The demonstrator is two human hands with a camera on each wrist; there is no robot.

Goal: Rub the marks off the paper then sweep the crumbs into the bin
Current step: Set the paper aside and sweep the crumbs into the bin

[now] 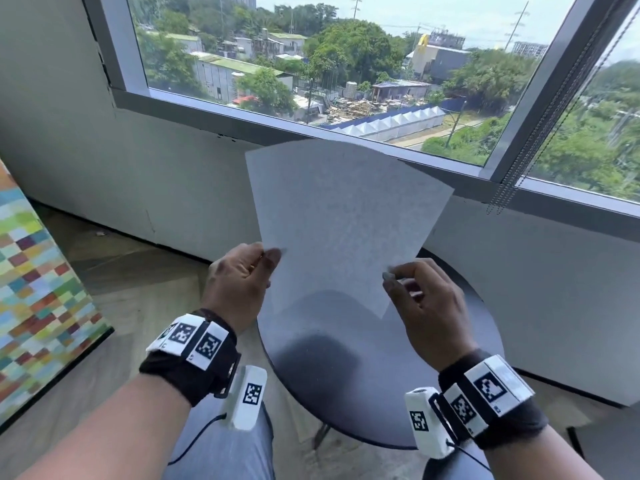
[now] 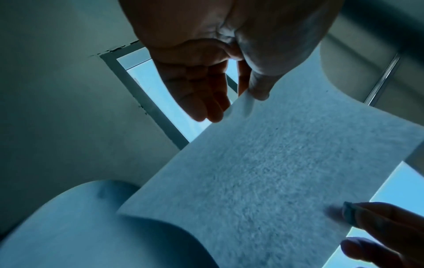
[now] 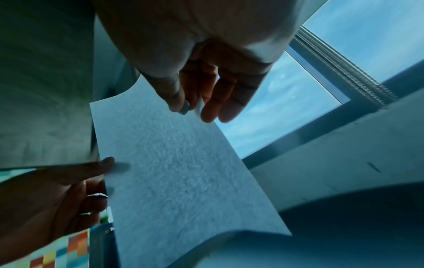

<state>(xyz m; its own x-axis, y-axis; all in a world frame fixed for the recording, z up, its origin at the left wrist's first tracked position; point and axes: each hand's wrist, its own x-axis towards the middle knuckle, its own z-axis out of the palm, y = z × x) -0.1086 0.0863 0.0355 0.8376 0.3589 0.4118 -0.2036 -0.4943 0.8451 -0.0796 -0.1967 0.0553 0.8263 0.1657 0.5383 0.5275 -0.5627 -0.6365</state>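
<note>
Two hands hold one sheet above the round dark worktop (image 1: 381, 393). The paper (image 1: 343, 216) stands upright, no marks visible; left hand (image 1: 239, 282) and right hand (image 1: 426, 306) each pinch a near corner. Probably shaking off crumbs; no bin is visible, so it must be found next.

We see a round dark table (image 1: 457, 375) at the lower centre of the head view, standing on a pale wood-patterned floor (image 1: 131, 271).

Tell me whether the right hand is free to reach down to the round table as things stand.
Probably not yet: the right hand pinches the paper above the table, sharing it with the left hand.
</note>
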